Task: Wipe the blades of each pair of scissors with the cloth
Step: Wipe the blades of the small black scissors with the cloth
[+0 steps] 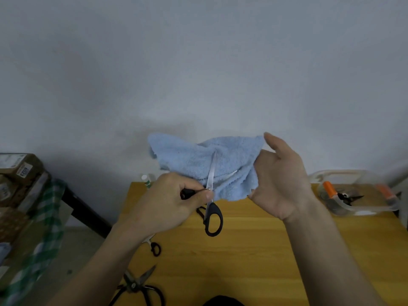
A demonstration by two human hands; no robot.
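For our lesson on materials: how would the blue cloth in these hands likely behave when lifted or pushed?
Probably floppy: the blue cloth sags and folds where the right hand holds it. Likely light, since it hangs from that one hand's grip. Its fluffy surface suggests it would drag, not slide, along the scissors held by the left hand.

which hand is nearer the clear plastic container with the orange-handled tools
Right. The right hand, holding the blue cloth, is just left of the clear container. The left hand, gripping the black-handled scissors, is farther left.
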